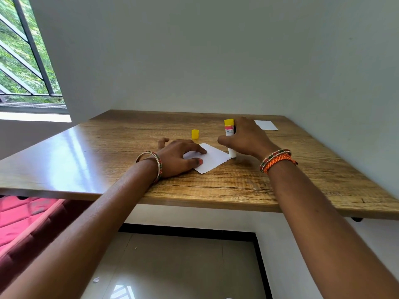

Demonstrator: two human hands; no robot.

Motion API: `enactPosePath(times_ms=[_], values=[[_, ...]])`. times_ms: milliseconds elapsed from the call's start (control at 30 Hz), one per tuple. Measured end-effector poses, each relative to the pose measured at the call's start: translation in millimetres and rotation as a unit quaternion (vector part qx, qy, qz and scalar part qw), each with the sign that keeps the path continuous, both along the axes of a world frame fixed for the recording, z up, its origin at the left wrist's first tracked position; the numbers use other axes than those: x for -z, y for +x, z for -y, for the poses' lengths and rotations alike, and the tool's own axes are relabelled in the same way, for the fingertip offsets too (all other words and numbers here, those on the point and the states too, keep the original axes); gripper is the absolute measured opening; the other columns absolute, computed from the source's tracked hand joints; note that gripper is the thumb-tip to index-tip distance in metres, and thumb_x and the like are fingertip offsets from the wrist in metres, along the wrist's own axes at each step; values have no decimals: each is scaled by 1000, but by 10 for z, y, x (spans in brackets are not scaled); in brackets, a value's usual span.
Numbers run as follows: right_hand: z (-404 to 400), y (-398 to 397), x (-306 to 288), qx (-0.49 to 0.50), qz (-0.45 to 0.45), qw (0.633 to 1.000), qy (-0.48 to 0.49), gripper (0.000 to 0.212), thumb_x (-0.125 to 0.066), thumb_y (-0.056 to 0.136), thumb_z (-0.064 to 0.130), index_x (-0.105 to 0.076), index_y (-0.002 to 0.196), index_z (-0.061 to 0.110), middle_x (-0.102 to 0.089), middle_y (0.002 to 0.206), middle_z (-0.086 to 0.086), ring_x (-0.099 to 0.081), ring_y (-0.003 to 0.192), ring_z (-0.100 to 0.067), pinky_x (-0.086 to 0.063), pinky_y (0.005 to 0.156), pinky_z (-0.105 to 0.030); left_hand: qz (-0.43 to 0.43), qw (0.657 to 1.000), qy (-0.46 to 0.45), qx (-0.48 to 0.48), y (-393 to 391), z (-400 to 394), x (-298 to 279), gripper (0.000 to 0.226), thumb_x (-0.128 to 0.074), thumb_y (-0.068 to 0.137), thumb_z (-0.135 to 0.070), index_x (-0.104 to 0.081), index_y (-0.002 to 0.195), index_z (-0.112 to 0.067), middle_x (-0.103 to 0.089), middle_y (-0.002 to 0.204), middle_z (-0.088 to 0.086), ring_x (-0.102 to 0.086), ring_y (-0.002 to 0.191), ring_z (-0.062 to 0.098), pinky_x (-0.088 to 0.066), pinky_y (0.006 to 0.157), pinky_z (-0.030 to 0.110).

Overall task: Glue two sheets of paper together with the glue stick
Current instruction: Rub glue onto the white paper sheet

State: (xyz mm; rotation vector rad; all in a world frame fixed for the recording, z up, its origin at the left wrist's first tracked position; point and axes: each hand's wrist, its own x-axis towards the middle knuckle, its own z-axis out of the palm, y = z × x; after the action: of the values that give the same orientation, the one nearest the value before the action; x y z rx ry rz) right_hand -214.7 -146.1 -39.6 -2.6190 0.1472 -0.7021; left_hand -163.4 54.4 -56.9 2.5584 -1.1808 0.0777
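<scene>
Glue stick (229, 134) is partly hidden by right hand (246, 137) gripping it.

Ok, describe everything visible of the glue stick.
The white plastic glue stick with a yellow end and pink label band is uncapped, held near upright and inverted by the right hand. Its white glue end presses the right corner of the small white paper sheet on the wooden table. Label text is unreadable.
</scene>
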Motion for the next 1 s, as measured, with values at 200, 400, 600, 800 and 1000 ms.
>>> enactPosePath(times_ms=[200,400,600,800,1000], values=[[17,-54,-117,16,128,982,137,27,-68,75,31,-47,60,24,-52,59,6,-51,56,-8,-37,53,-23,42,999,-2,1,-20,-15,5,46,-36,75,-62,-53,111,-39,-50,114,-13,-36,124,15,-7,109,48],[-56,-12,-86,5,133,978,161,21,-69,78,27,-52,66,22,-54,63,7,-53,59,-8,-40,56,-23,77,996,-40,12,-11,-13,-2,35,-40,86,-53,-57,107,-32,-54,116,-9,-41,119,16,-13,104,46],[-104,47,0,13,108,989,105,18,-69,76,31,-58,79,17,-59,74,0,-60,71,-19,-49,66,-32,35,999,13,24,-24,-24,0,56,-30,76,-57,-45,128,-41,-41,142,-12,-25,136,14,-8,108,47],[-121,71,29,16,91,993,72,17,-68,78,31,-57,82,19,-60,79,-1,-58,74,-18,-48,67,-32,46,998,30,2,-30,-10,4,41,-38,89,-51,-45,128,-39,-39,143,-11,-20,137,16,-1,108,49],[-139,89,45,20,78,996,48,22,-68,79,31,-62,91,13,-60,83,-1,-58,79,-18,-45,68,-30,49,998,30,0,-27,-9,3,40,-40,90,-50,-45,127,-39,-40,142,-11,-21,137,17,-1,108,50]])
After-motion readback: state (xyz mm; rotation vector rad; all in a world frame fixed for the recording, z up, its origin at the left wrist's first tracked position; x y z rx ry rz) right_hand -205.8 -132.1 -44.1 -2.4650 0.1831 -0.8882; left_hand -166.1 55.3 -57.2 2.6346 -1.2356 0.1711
